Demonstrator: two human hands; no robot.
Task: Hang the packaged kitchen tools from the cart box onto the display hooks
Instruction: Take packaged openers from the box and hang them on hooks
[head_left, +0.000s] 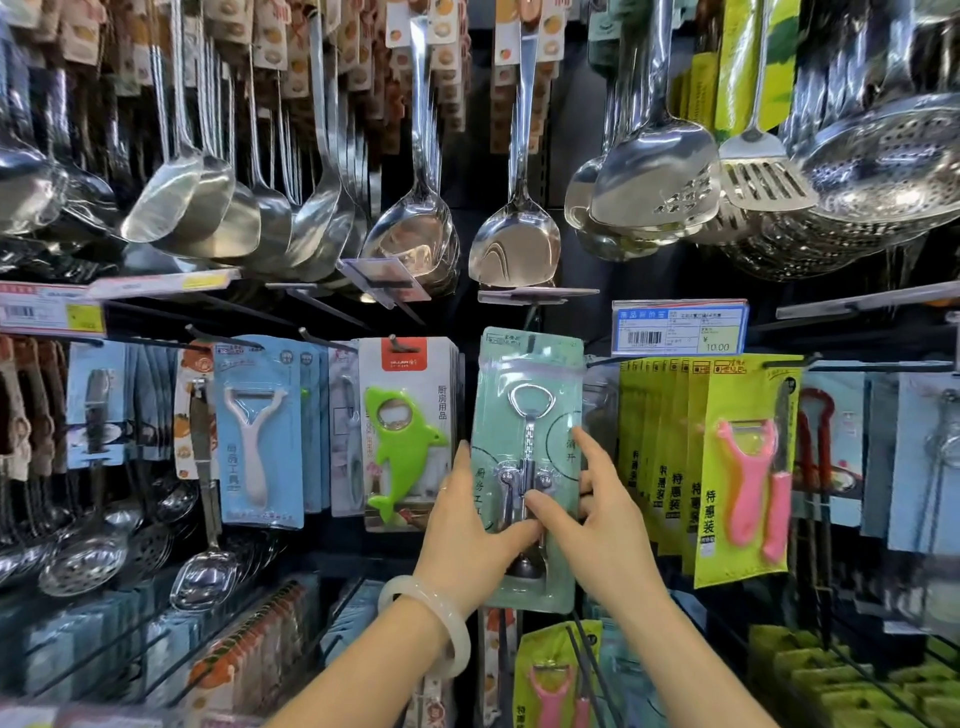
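Note:
A pale green blister pack with a steel corkscrew bottle opener (527, 415) is held upright in front of the display wall, its top hole at a dark display hook (531, 340). My left hand (467, 525) grips the pack's lower left edge, thumb across the front. My right hand (592, 514) pinches the pack's lower right side, thumb on the corkscrew bubble and fingers behind. The cart box is out of view.
Left of the pack hang a green shark opener card (402, 441) and a white peeler card (257, 436). Yellow cards with a pink peeler (745, 467) hang to the right. Steel ladles and spatulas (514, 244) dangle overhead. A price tag (680, 325) sits above right.

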